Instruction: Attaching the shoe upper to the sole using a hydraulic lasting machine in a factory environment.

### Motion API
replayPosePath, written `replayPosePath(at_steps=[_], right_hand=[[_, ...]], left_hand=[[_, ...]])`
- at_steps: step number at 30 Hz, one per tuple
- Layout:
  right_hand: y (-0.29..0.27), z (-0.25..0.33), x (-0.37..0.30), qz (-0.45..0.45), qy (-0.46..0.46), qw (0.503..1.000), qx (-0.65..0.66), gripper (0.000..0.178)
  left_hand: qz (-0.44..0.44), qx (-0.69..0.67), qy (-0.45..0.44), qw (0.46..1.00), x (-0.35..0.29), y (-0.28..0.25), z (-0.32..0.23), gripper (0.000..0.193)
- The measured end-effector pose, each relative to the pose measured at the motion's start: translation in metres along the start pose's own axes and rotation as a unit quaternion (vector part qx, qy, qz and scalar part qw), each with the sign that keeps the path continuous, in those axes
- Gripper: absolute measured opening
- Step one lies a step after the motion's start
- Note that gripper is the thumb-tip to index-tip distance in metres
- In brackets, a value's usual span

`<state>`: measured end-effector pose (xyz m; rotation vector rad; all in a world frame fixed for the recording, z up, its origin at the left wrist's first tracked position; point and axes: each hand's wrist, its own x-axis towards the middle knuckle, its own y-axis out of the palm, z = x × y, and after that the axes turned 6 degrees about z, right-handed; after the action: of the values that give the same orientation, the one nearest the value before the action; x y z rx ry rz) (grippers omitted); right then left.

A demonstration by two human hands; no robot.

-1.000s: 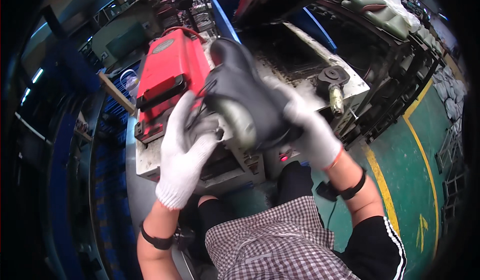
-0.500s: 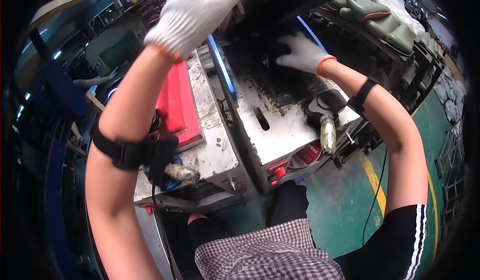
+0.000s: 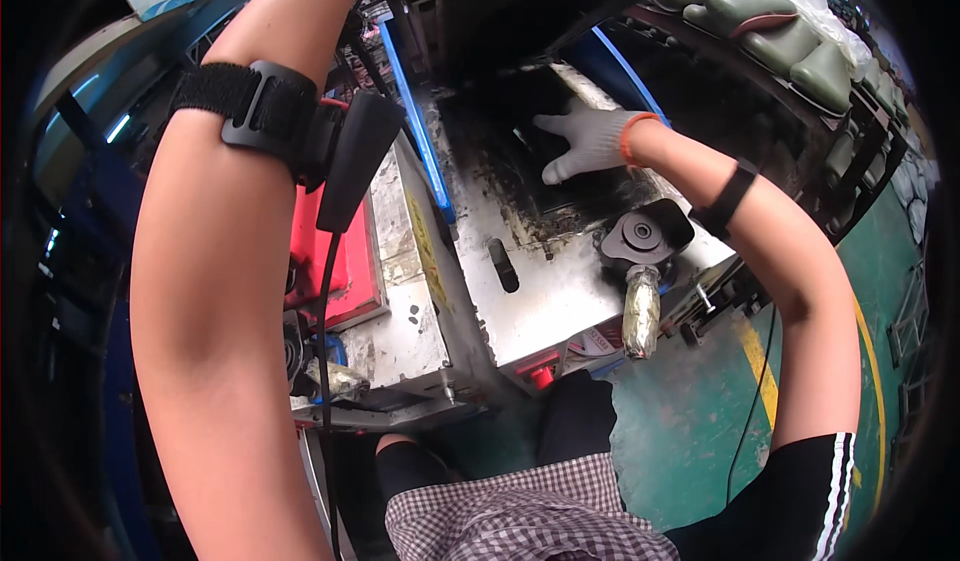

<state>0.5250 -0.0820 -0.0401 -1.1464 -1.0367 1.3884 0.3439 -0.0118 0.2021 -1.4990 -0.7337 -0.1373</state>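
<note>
My right hand (image 3: 590,145), in a white knitted glove with an orange cuff, is over the dark, blackened plate (image 3: 500,151) of a machine. Its fingers are spread and nothing shows in them. Whether it touches the plate I cannot tell. Past the upper edge of the view, my left hand is out of sight; only the raised left arm (image 3: 215,291) shows. Over the plate hangs the machine's dark upper part (image 3: 560,21). A black lever fitting (image 3: 645,236) with a tape-wrapped handle (image 3: 641,316) sits at the plate's near right corner.
To the left stands a second machine with a red block (image 3: 345,261) on its pale top. Blue bars (image 3: 418,121) flank the dark plate. A red button (image 3: 542,376) is on the front panel. Olive-green moulded pieces (image 3: 760,21) lie on a rack at the upper right.
My left hand has gone up out of the view, its arm reaching farther forward. The right hand has shifted slightly nearer, fingers still spread. The view has shifted a little.
</note>
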Motion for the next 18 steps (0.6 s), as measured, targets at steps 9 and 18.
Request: replayPosePath(at_steps=[9,18], right_hand=[[0.027,0.054,-0.154,-0.14,-0.198,0.97,0.03,0.042],[0.087,0.101,-0.195,-0.303,-0.221,0.927,-0.016,0.038]], left_hand=[[-0.028,-0.112,0.042,0.992,-0.051,0.057,0.0,0.059],[-0.157,-0.018,0.112,0.981,-0.149,0.186,-0.027,0.064]])
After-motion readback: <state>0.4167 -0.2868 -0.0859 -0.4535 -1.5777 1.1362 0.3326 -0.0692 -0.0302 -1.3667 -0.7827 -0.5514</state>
